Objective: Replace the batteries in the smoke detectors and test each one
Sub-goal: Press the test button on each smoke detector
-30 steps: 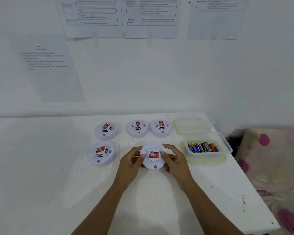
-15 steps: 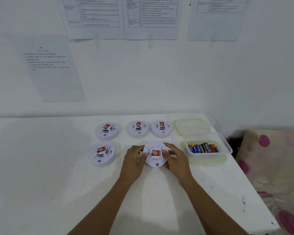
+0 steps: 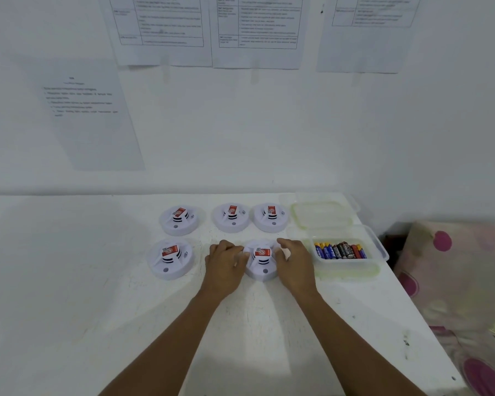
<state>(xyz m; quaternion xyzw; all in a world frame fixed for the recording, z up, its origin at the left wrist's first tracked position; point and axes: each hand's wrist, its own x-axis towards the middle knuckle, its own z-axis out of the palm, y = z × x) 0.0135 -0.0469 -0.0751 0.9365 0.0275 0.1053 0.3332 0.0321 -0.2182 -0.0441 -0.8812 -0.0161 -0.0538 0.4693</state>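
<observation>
both hands were on it: the left hand [image 3: 225,264] had its fingers curled against the left edge of the near-right smoke detector [image 3: 262,262], and the right hand [image 3: 293,265] cupped the right edge, fingers bent over the rim, so the white disc sat gripped between the two on the white table [image 3: 69,281], red label facing up. to its left, clear of the left hand, lay the near-left detector [image 3: 170,258], label up as well. behind them ran a back row of three: the back-left detector [image 3: 179,220], the back-middle detector [image 3: 231,217] and the back-right detector [image 3: 270,217], the last two almost touching, the first set a little apart. on the right, near the right hand but not touching it, stood a clear plastic box [image 3: 379,250] with batteries [image 3: 340,250] lying side by side inside, blue, black and red ones, their print too small to read. a clear lid [image 3: 322,214] lay flat just behind the box, beside the back-right detector. the table met a white wall; printed sheets [image 3: 257,30] hung high on it and a single sheet [image 3: 89,115] hung lower on the left, the text too blurred to read. off the table's right edge showed a pale cloth with pink spots [image 3: 455,267].
</observation>
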